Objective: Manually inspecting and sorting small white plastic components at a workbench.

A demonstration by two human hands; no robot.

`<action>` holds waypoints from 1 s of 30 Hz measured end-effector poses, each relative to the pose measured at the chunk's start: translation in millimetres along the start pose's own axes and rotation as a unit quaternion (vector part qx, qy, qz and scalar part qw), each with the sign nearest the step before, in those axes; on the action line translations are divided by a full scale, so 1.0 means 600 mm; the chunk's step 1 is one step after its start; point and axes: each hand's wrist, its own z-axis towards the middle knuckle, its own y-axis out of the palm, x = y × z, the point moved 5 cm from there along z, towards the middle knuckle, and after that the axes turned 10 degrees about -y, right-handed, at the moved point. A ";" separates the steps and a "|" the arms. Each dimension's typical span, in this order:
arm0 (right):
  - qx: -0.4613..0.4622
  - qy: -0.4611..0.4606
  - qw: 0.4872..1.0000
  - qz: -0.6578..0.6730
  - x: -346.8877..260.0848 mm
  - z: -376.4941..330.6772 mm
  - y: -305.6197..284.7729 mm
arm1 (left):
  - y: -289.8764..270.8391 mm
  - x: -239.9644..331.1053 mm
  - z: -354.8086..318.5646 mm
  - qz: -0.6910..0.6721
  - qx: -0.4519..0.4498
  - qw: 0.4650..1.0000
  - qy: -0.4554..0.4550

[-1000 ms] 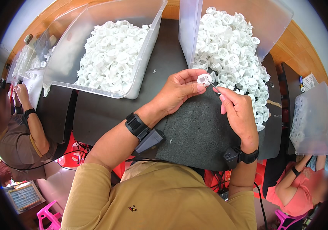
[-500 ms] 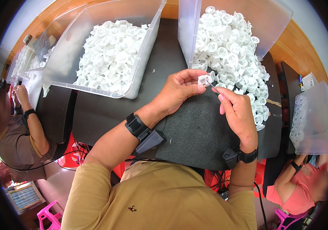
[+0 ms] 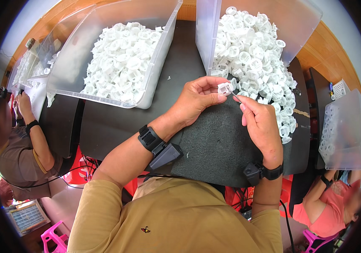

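Head view: left hand [image 3: 197, 98] pinches a ribbed white plastic ring [image 3: 224, 88]; right hand [image 3: 261, 124] grips a thin pin [image 3: 236, 97].

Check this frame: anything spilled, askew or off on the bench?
Mostly tidy. The pile of white plastic rings runs out of the open front of the right bin onto the dark mat, down past the right hand. The left bin keeps its rings inside. The left hand holds one white piece; it looks undamaged.

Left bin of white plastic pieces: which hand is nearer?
Left. The left hand sits just right of the left bin, not touching it; the right hand is farther right, beside the spilled pile.
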 end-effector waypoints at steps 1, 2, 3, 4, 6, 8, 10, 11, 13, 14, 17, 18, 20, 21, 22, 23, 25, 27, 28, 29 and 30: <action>0.010 -0.014 1.000 -0.020 -0.001 0.000 0.000 | 0.000 0.000 0.001 0.001 0.001 1.000 0.000; 0.010 -0.014 1.000 -0.021 0.000 -0.001 0.002 | 0.001 0.000 0.001 0.001 0.000 1.000 0.000; 0.025 -0.029 0.998 -0.042 0.000 -0.002 0.003 | 0.002 0.001 0.001 -0.003 0.001 1.000 0.002; 0.039 -0.044 0.996 -0.064 -0.002 -0.003 0.002 | 0.002 0.001 0.001 -0.007 0.003 1.000 0.004; 0.043 -0.050 0.993 -0.094 -0.010 -0.003 0.003 | 0.000 -0.001 0.001 -0.009 0.005 1.000 0.005; 0.047 -0.055 0.990 -0.124 -0.017 -0.005 0.004 | -0.001 -0.003 0.001 -0.011 0.008 1.000 0.005; 0.055 -0.070 0.980 -0.178 -0.023 -0.007 0.004 | -0.002 -0.004 0.001 0.009 0.019 1.000 0.009; 0.055 -0.069 0.980 -0.178 -0.024 -0.008 0.005 | -0.002 -0.004 0.001 0.010 0.018 1.000 0.008; 0.056 -0.079 0.973 -0.212 -0.026 -0.010 0.008 | -0.003 -0.004 0.000 0.027 0.030 0.999 0.010; 0.057 -0.078 0.973 -0.212 -0.027 -0.011 0.009 | -0.002 -0.005 0.001 0.027 0.030 0.999 0.010; 0.040 -0.065 0.966 -0.249 -0.027 -0.013 0.010 | -0.002 -0.006 0.000 0.033 0.033 0.999 0.012; 0.040 -0.068 0.966 -0.245 -0.028 -0.013 0.009 | -0.002 -0.006 -0.001 0.044 0.038 0.998 0.009; 0.040 -0.072 0.967 -0.242 -0.027 -0.013 0.007 | -0.001 -0.005 -0.002 0.056 0.042 0.998 0.005; 0.033 -0.064 0.975 -0.212 -0.023 -0.013 0.004 | 0.002 -0.004 -0.003 0.064 0.040 0.997 0.004; 0.027 -0.057 0.981 -0.181 -0.019 -0.012 0.002 | 0.004 -0.003 -0.003 0.073 0.037 0.997 0.003; 0.028 -0.056 0.981 -0.182 -0.018 -0.011 0.000 | 0.005 -0.003 -0.002 0.074 0.035 0.997 0.002; 0.010 -0.057 0.981 -0.185 -0.017 -0.008 -0.001 | 0.004 -0.004 -0.001 0.081 0.040 0.996 -0.001; 0.010 -0.048 0.982 -0.181 -0.012 -0.005 0.001 | 0.002 -0.004 0.001 0.087 0.044 0.995 -0.007; 0.007 -0.040 0.983 -0.177 -0.010 -0.005 0.002 | 0.002 -0.004 0.003 0.090 0.049 0.995 -0.013; 0.010 -0.040 0.983 -0.178 -0.008 -0.007 0.000 | 0.004 -0.005 0.002 0.091 0.047 0.995 -0.013; 0.018 -0.045 0.986 -0.159 -0.008 -0.007 -0.002 | 0.004 -0.005 0.000 0.075 0.045 0.996 -0.008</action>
